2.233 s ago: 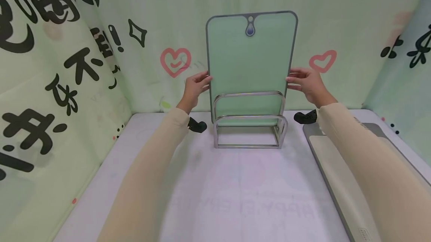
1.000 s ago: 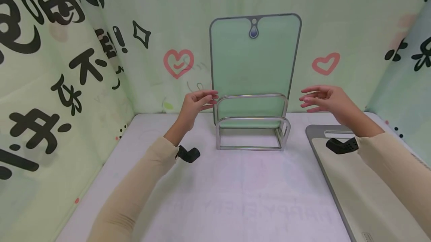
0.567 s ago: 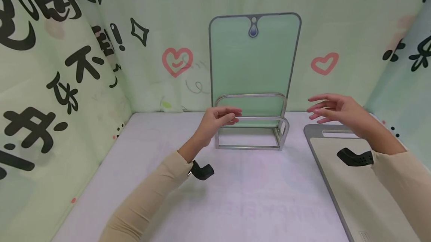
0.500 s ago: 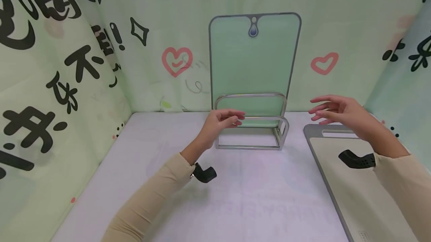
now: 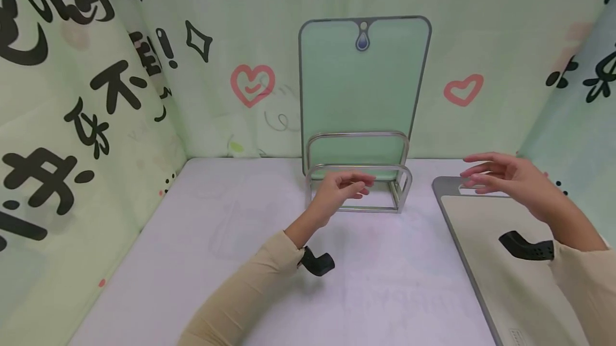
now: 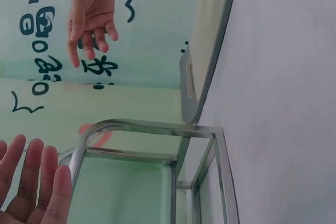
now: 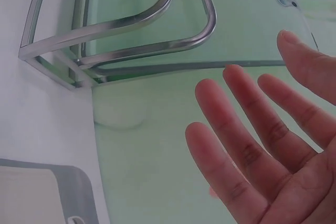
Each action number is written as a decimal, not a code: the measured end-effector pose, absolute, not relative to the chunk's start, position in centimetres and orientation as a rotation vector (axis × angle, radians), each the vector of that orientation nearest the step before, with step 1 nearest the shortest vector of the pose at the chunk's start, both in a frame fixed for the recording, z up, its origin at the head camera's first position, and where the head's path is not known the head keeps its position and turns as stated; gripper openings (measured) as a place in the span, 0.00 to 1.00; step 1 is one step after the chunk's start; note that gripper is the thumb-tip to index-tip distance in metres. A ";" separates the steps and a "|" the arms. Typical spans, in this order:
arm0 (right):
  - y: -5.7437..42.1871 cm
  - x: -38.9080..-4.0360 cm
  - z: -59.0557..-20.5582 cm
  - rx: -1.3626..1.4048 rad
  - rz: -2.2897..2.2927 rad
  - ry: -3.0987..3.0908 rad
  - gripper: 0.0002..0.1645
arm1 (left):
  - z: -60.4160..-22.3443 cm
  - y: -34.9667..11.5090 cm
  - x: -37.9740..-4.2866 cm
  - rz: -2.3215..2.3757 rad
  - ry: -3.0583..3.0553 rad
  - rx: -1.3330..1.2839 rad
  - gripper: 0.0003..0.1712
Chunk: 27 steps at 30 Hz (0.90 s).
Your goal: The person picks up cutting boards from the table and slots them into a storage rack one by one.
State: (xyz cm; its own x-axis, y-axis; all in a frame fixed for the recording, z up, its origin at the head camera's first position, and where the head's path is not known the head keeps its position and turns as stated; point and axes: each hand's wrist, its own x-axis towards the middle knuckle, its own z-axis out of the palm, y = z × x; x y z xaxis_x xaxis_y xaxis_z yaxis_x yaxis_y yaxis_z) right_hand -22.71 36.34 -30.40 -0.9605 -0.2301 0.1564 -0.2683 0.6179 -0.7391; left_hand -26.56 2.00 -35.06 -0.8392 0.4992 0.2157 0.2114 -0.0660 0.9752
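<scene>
On a pale counter walled in printed green cloth, a green cutting board stands upright in the rear slot of a steel rack, untouched. The left hand hovers before the rack's front hoop, fingers loosely bent and holding nothing; the right hand hangs spread above the handle end of a beige cutting board lying flat at the right. That board appears next in line, and lifting it calls for a grip on its edges.
</scene>
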 end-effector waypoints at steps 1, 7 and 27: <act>36.5 -22.6 -30.6 0.425 1.270 -2.782 0.22 | -35.2 2.3 -26.5 2.002 1.988 0.761 0.15; 37.4 -22.2 -31.9 0.411 1.239 -2.740 0.21 | -36.1 4.2 -26.4 1.972 1.981 0.716 0.15; 41.3 -20.6 -34.9 0.311 1.284 -2.751 0.22 | -40.1 10.4 -25.4 1.879 1.946 0.547 0.12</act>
State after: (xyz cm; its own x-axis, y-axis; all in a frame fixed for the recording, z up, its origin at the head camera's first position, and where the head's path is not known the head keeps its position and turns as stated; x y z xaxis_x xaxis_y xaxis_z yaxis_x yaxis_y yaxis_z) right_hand -20.62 41.30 -34.89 -0.9752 -0.1456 0.1667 -0.2213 0.6260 -0.7478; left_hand -25.40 10.40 -40.08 -0.8523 0.5231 -0.0022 0.0160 0.0302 0.9994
